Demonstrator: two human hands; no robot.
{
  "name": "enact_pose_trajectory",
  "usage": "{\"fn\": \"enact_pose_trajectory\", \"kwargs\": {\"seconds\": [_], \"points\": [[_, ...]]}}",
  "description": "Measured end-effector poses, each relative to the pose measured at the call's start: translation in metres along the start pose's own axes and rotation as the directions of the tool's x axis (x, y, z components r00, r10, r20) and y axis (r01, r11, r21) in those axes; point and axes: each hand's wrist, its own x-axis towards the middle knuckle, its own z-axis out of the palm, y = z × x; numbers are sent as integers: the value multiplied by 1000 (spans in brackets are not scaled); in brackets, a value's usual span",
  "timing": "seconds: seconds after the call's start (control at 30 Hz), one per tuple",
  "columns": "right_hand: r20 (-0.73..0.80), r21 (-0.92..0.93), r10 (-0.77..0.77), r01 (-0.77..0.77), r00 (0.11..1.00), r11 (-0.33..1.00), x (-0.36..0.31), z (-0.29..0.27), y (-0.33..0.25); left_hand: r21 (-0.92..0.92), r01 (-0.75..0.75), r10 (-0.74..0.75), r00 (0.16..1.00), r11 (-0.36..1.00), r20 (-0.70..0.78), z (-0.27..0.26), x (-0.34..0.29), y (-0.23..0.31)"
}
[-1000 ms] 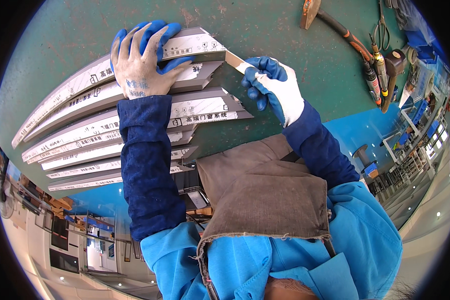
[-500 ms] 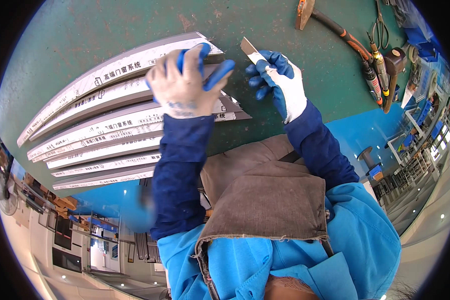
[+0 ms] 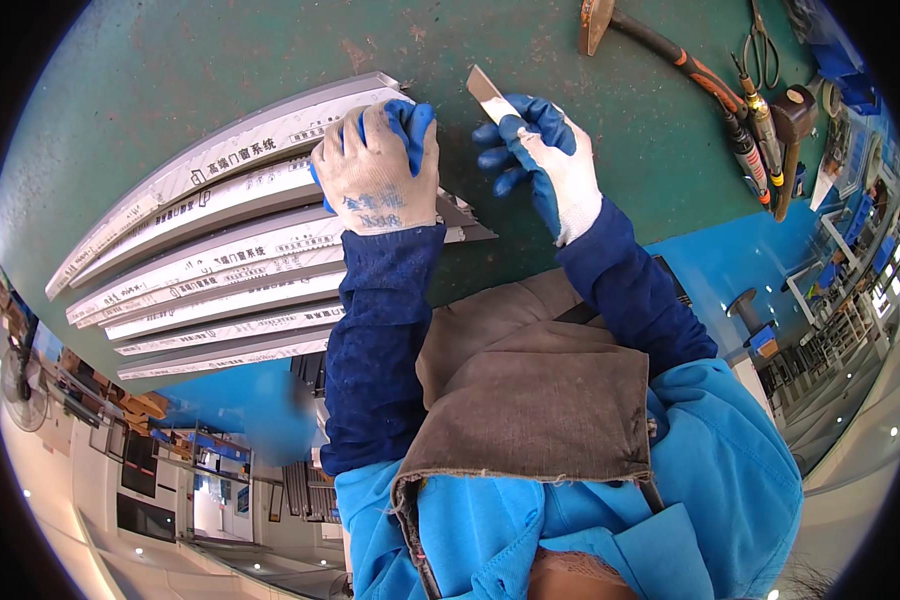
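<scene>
Several long grey metal profiles (image 3: pixel 200 262) with white printed protective film lie side by side on the green worktable (image 3: pixel 270 50), their mitred ends toward my hands. My left hand (image 3: pixel 378 165), in a white glove with blue coating, is closed over the ends of the upper profiles. Its fingers bend down around an upper profile (image 3: pixel 260 187), and the fingertips are partly hidden. To the right, my right hand (image 3: pixel 550 160) pinches a short flat metal blade (image 3: pixel 483 88) with a white wrapped lower part. The blade points up and left, apart from the profiles.
At the right of the table lie a hammer (image 3: pixel 670 55), a mallet (image 3: pixel 794 115), scissors (image 3: pixel 763 55) and two screwdriver-like tools (image 3: pixel 760 120). Blue bins (image 3: pixel 850 95) stand beyond the table's right edge. A fan (image 3: pixel 22 385) is at the far left.
My left hand has come down onto the profiles, its spread fingers now bent around one. My right hand has shifted slightly left with the blade. The whole view has shifted a little.
</scene>
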Motion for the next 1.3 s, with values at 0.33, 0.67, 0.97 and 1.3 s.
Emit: {"fn": "enact_pose_trajectory", "kwargs": {"seconds": [0.33,0.67,0.97,1.3], "points": [[238,-442,-695,713,679,545,32,38,20,-81,7,-9,1000,997,-21,-14,-18,10],[194,-179,-518,549,833,816,33,39,17,-153,220,-215,976,964,45,-13,3,12],[181,163,-359,332,916,929,34,47,19,-274,366,-368,929,890,44,-13,-2,13],[156,119,-377,361,913,925,35,47,22,-335,507,-434,859,794,271,-26,17,12]]}}
